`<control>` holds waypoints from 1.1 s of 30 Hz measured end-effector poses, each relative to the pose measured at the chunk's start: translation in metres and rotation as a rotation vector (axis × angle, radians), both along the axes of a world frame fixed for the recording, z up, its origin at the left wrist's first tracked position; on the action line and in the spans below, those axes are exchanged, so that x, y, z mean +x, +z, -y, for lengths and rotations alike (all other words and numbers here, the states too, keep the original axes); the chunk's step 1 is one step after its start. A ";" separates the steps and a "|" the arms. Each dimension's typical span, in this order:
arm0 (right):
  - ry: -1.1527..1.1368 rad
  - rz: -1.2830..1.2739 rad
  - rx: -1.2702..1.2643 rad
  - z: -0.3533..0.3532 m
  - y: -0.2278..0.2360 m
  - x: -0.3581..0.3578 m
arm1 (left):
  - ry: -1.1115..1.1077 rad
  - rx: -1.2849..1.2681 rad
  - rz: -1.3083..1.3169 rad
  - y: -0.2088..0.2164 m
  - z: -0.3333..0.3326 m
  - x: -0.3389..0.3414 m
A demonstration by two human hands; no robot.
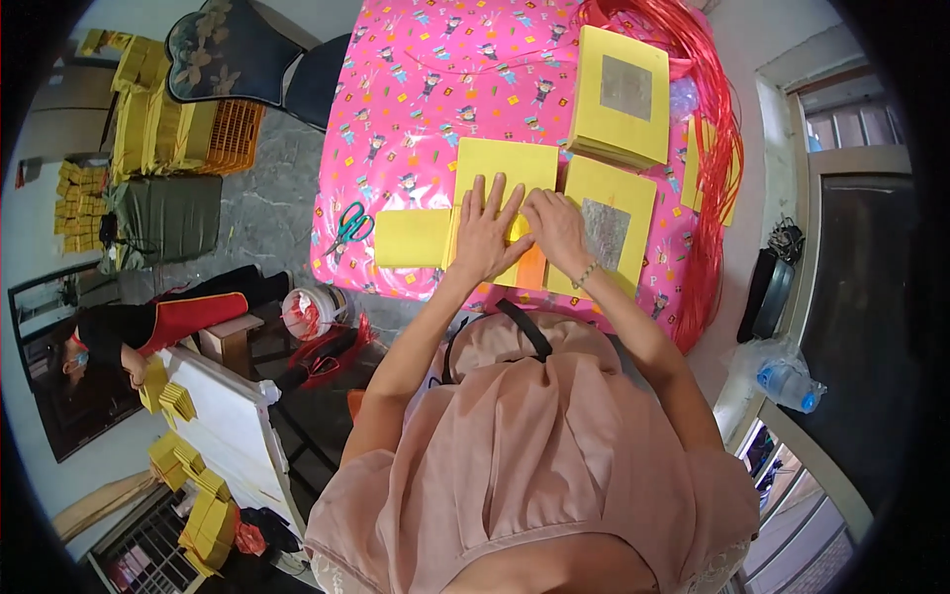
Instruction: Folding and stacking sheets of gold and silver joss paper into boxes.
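Orange strip: (pixel 530 269) lies just bodyward of the gap between the hands, long axis running away from the person, nearer the right hand.
Left hand: (pixel 485 233) flat, fingers spread, gripping nothing.
Right hand: (pixel 557 230) fingers curled down at the paper; whether they pinch anything cannot be told.
Yellow paper sheet: (pixel 508 161) under both hands, its long side pointing away from the body.
Paper stacks: (pixel 636 188) two, right of the sheet, with grey rectangles.
Scissors: (pixel 349 230) left, on the pink patterned tablecloth (pixel 426 114).
Room: red ribbon bundle (pixel 714 198) at the right; dark chair (pixel 233 54) beyond the left edge.
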State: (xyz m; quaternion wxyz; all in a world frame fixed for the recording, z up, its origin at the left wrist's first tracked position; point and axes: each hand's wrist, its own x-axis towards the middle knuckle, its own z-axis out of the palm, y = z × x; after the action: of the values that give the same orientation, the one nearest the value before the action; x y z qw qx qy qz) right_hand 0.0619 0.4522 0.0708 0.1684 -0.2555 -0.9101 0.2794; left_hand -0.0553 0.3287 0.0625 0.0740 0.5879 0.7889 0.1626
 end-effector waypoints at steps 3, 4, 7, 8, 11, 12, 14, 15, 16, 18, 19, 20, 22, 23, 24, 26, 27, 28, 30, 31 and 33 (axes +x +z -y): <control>-0.003 -0.031 -0.027 -0.001 -0.004 -0.004 | 0.003 0.002 0.007 -0.001 0.000 -0.001; -0.011 -0.032 -0.040 -0.002 -0.005 -0.005 | -0.004 0.001 0.010 0.000 0.000 -0.001; -0.003 -0.022 -0.060 -0.006 -0.007 -0.005 | -0.049 0.041 0.052 0.000 0.002 -0.011; -0.009 -0.009 -0.063 -0.007 -0.007 -0.005 | -0.046 0.038 0.056 0.000 0.007 -0.016; -0.003 0.024 -0.150 -0.009 -0.003 -0.005 | -0.038 -0.019 0.013 0.002 0.026 -0.035; -0.012 0.051 -0.217 -0.009 0.000 -0.006 | -0.038 -0.020 0.014 0.003 0.027 -0.038; -0.006 0.007 -0.155 -0.009 -0.004 -0.007 | -0.040 -0.095 0.015 0.005 0.026 -0.042; -0.001 -0.034 -0.091 -0.010 -0.008 -0.006 | -0.042 -0.097 0.017 0.004 0.025 -0.041; -0.003 -0.033 -0.092 -0.010 -0.012 -0.006 | -0.044 -0.085 0.023 0.003 0.024 -0.041; 0.022 -0.135 0.017 -0.011 -0.017 -0.008 | -0.045 -0.074 0.030 0.002 0.024 -0.041; 0.023 -0.135 0.017 -0.011 -0.017 -0.007 | -0.047 -0.073 0.034 0.001 0.025 -0.041; 0.020 -0.086 -0.022 -0.010 -0.017 -0.005 | -0.049 -0.071 0.038 0.001 0.025 -0.041; 0.027 -0.042 -0.057 -0.009 -0.006 -0.006 | -0.042 -0.072 0.042 0.000 0.028 -0.043; 0.018 0.016 -0.149 -0.009 -0.001 -0.005 | -0.039 -0.075 0.049 -0.001 0.029 -0.044; 0.003 0.075 -0.239 -0.010 0.004 -0.004 | -0.038 -0.071 0.047 0.000 0.029 -0.045; 0.025 -0.019 -0.052 -0.009 -0.003 -0.002 | -0.055 -0.024 0.052 0.000 0.028 -0.045; 0.045 -0.109 0.131 -0.009 -0.004 0.000 | -0.053 -0.021 0.052 0.002 0.027 -0.046; 0.048 -0.108 0.133 -0.011 -0.005 0.001 | -0.046 -0.025 0.091 0.004 0.027 -0.047; 0.142 -0.076 0.300 -0.014 -0.007 0.002 | -0.033 -0.027 0.128 0.006 0.026 -0.050; 0.147 -0.080 0.303 -0.015 -0.007 0.002 | 0.003 0.029 0.170 0.007 0.025 -0.052; 0.190 -0.062 0.465 -0.017 -0.009 0.003 | 0.039 0.089 0.209 0.011 0.023 -0.051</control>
State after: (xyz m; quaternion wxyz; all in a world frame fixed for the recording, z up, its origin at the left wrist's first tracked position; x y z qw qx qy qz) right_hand 0.0649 0.4694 0.0622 0.2236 -0.1145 -0.9642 0.0848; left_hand -0.1064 0.3058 0.0739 0.1265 0.5550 0.7801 0.2596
